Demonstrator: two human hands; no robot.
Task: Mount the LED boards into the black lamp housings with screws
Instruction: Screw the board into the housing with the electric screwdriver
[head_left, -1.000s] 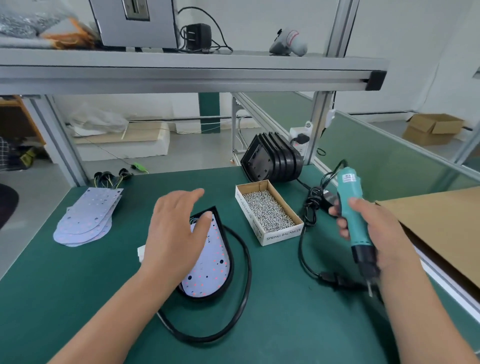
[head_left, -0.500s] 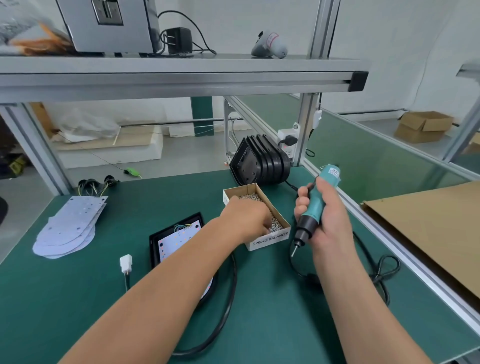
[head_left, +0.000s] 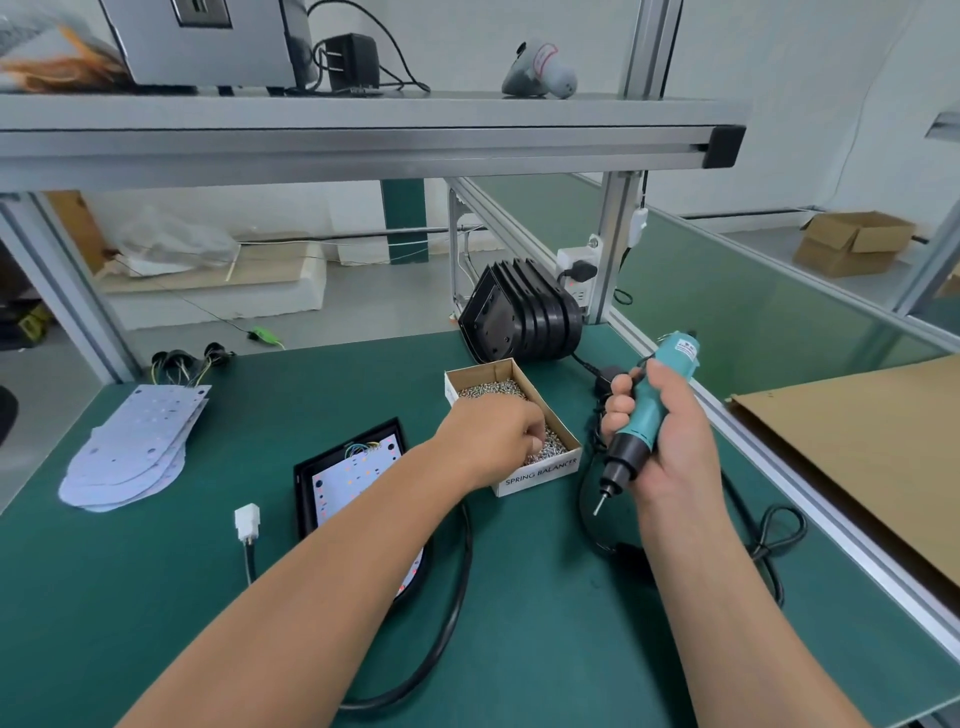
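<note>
Toward the left edge of the bench (head_left: 156, 623) lies a fanned stack of spare boards (head_left: 124, 457), white, drilled, rounded at their near ends. Right of it a white plug (head_left: 247, 521) rests on its lead. Next, about mid-bench, comes the housing (head_left: 304, 493), a shallow black tray with a board (head_left: 353, 470) seated inside it. The board is white and dotted with pink and orange spots, with thin coloured wires (head_left: 361, 448) at its far, squared end. Its long axis runs from the far edge toward the near edge, and the near end is hidden under the left forearm. A black cable (head_left: 457, 587) loops round its right side. No screw head can be made out on the board, so fastening looks not yet begun. The left hand (head_left: 493, 441) reaches across the housing into the screw box (head_left: 540, 475) just right of it, fingers curled down among the screws (head_left: 488, 389). Whether they pinch one cannot be told. A stack of empty housings (head_left: 524, 322) stands on edge behind the box at the far edge. The right hand (head_left: 670, 441) hovers right of the box, wrapped round the teal driver (head_left: 649, 410), bit slanting down and leftward. The housing thus lies to the left of and nearer than both hands. The left hand is closer to it, while the driver has to pass the box's near corner to reach the board. A cardboard sheet (head_left: 857, 457) lies beyond the right rail.
</note>
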